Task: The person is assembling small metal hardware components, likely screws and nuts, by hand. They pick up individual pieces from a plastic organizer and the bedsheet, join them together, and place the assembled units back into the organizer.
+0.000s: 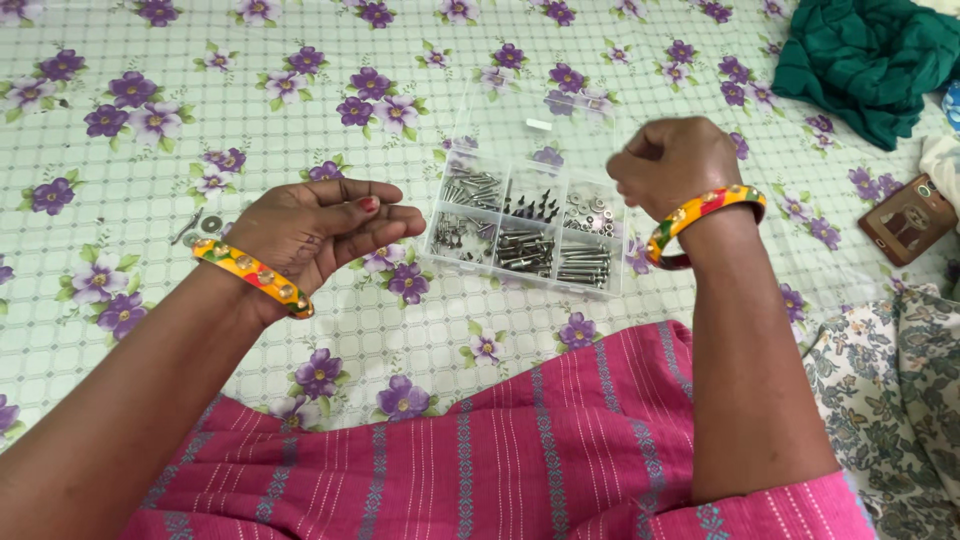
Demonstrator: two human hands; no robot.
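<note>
Organizer box of screws: on floral bedsheet, between hands, long axis left-right | left hand: just beside box, fingers loosely apart, empty | right hand: over box's right end, fingers curled together, contents hidden

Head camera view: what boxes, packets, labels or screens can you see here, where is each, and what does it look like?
Clear plastic compartment box: on the flowered sheet between the hands, rectangular, lid open, holding silver and dark screws and washers.
Small white label: on the raised clear lid, rectangular.
Brown rectangular case: far right on the sheet, with a pale picture on its face.
No screens show.
</note>
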